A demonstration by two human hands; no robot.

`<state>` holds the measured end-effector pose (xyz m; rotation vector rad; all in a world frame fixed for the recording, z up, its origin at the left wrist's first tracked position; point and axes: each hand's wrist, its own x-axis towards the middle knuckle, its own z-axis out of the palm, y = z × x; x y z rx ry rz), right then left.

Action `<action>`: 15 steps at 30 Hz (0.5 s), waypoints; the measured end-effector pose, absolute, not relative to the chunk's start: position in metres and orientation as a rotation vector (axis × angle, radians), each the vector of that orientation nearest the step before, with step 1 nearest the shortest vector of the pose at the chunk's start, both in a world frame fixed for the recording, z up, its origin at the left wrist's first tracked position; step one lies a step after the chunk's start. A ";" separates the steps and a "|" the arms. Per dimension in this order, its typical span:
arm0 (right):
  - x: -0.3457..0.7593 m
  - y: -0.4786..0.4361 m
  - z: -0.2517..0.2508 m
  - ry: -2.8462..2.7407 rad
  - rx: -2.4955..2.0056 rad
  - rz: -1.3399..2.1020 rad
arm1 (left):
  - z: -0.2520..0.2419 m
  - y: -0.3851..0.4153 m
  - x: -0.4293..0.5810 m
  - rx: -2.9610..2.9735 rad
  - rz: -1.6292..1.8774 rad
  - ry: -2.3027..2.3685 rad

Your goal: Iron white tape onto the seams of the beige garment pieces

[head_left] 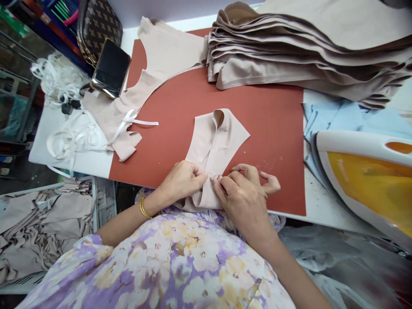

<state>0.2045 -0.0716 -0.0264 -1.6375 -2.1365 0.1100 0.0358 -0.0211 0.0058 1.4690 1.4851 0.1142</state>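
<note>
My left hand (pixel 183 180) is drawn into a thumb-and-finger pinch on the cloth (pixel 230 135), and my right hand (pixel 246 193) nips the same overlap from the other side, its spare fingers lifted and loosely spread. The cloth lies mid-mat (pixel 270 124), its lower loop reaching the near edge of the surface (pixel 322 208). That loop worries me: it could snag on the floral clothing (pixel 199 257) and skew the overlap. The cloth looks thin and soft, so uneven pulling might pucker it. The iron (pixel 370 184) sits just beside the mat; a wide right-hand swing could knock it, and I cannot tell whether it is hot.
</note>
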 end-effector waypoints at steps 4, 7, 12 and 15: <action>0.201 -0.073 -0.028 -2.098 -1.646 0.062 | 0.005 -0.021 0.036 1.478 0.127 1.499; 0.200 -0.073 -0.029 -2.112 -1.656 0.044 | 0.001 -0.021 0.037 1.479 0.132 1.509; 0.203 -0.073 -0.027 -2.122 -1.644 0.045 | -0.007 -0.023 0.036 1.438 0.146 1.506; 0.202 -0.074 -0.028 -2.104 -1.636 0.064 | -0.008 -0.024 0.037 1.440 0.132 1.517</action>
